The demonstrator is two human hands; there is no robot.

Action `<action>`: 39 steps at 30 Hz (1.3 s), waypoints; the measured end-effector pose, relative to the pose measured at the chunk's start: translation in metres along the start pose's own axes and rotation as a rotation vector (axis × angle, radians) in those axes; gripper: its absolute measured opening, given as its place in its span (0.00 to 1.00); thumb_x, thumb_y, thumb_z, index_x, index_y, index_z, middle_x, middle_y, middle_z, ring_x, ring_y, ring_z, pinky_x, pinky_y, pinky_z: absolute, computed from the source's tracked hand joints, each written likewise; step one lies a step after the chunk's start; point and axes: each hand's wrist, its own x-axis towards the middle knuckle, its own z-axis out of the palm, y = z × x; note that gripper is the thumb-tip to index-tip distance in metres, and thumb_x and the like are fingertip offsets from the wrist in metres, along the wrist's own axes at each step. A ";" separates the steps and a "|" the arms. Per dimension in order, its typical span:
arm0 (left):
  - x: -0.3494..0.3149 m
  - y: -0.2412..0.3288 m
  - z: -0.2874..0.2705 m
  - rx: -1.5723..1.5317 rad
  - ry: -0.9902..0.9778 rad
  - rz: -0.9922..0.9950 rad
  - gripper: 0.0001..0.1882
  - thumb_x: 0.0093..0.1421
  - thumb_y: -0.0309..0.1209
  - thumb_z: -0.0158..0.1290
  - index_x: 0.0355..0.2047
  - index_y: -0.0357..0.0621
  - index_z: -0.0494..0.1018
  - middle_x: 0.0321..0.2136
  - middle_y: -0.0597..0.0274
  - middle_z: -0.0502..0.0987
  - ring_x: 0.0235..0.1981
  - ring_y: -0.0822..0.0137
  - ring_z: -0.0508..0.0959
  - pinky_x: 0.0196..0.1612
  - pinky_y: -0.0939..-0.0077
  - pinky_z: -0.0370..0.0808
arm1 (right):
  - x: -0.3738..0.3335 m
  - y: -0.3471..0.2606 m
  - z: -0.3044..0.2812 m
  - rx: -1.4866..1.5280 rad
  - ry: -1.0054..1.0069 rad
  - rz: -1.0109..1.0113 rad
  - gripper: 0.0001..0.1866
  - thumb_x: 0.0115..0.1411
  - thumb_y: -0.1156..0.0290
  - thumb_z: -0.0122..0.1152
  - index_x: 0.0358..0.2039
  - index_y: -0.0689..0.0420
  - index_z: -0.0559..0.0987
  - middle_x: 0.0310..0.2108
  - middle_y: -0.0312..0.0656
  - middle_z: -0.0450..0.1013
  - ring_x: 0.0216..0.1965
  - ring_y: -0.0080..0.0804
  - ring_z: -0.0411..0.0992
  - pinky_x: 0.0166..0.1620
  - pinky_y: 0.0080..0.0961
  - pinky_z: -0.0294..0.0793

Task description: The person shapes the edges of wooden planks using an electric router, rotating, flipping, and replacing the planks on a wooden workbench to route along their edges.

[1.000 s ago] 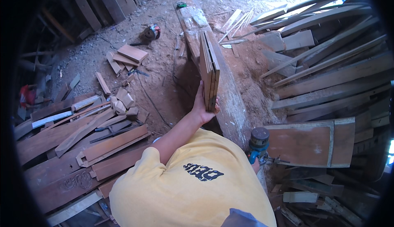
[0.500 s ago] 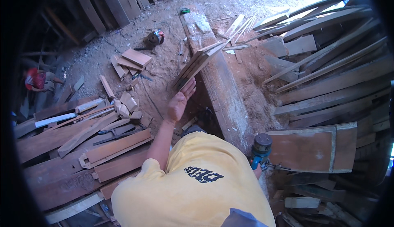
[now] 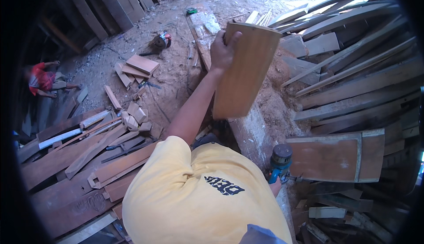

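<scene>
My left hand (image 3: 223, 52) grips a flat wooden board (image 3: 249, 69) by its upper left edge, thumb over the broad face. The board is raised and tilted above a long plank bench (image 3: 256, 136), its top end slightly curved. At my right side, my right hand (image 3: 276, 186) is wrapped round a teal and dark power tool that looks like a router (image 3: 279, 162). Most of that hand is hidden behind my yellow shirt and the tool.
Lumber and offcuts (image 3: 132, 116) are piled at the left. Curved planks (image 3: 353, 76) and a framed panel (image 3: 327, 158) lie at the right. Another power tool (image 3: 160, 42) sits on the dusty ground. A person in red (image 3: 42, 78) is at the far left.
My left hand has moved up and right and now grips the board, which has turned from edge-on to show its broad face. The tool in my right hand has barely moved.
</scene>
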 end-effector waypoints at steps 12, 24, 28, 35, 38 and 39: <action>0.121 -0.312 0.029 0.582 0.113 -0.676 0.45 0.63 0.59 0.61 0.66 0.34 0.67 0.64 0.39 0.71 0.67 0.41 0.69 0.67 0.51 0.67 | 0.043 -0.057 0.016 0.039 -0.018 0.098 0.21 0.49 0.78 0.67 0.47 0.60 0.82 0.41 0.53 0.83 0.45 0.53 0.82 0.51 0.42 0.77; -0.097 -0.267 0.073 0.914 -0.901 0.399 0.63 0.40 0.60 0.70 0.76 0.57 0.58 0.77 0.44 0.53 0.78 0.39 0.50 0.77 0.33 0.41 | 0.078 -0.098 0.044 -0.094 0.002 0.166 0.21 0.51 0.79 0.67 0.48 0.61 0.81 0.40 0.53 0.82 0.44 0.50 0.82 0.51 0.40 0.77; -0.069 -0.304 0.062 0.847 -0.874 0.425 0.65 0.38 0.61 0.70 0.76 0.58 0.57 0.77 0.46 0.52 0.78 0.42 0.50 0.77 0.34 0.40 | 0.084 -0.077 0.049 -0.122 0.048 0.123 0.21 0.52 0.79 0.67 0.49 0.61 0.81 0.37 0.49 0.82 0.39 0.45 0.81 0.46 0.38 0.77; -0.058 -0.326 0.067 0.802 -0.747 0.421 0.59 0.52 0.70 0.60 0.77 0.54 0.55 0.78 0.51 0.52 0.79 0.44 0.48 0.77 0.33 0.37 | 0.125 -0.118 0.028 0.316 -0.094 0.221 0.20 0.56 0.78 0.66 0.51 0.59 0.81 0.25 0.35 0.75 0.21 0.23 0.72 0.28 0.26 0.72; -0.049 -0.379 0.082 0.894 -0.232 0.211 0.58 0.57 0.67 0.59 0.77 0.44 0.53 0.76 0.43 0.55 0.79 0.41 0.45 0.75 0.28 0.37 | 0.168 -0.106 0.032 0.341 -0.195 0.041 0.20 0.57 0.80 0.66 0.52 0.62 0.79 0.27 0.34 0.75 0.21 0.20 0.71 0.27 0.22 0.69; -0.048 -0.390 0.090 0.817 0.051 0.030 0.57 0.57 0.65 0.60 0.77 0.45 0.54 0.75 0.41 0.57 0.79 0.41 0.44 0.76 0.29 0.40 | 0.187 -0.099 0.037 0.325 -0.236 -0.043 0.19 0.58 0.81 0.65 0.51 0.62 0.78 0.27 0.34 0.74 0.20 0.19 0.69 0.25 0.20 0.67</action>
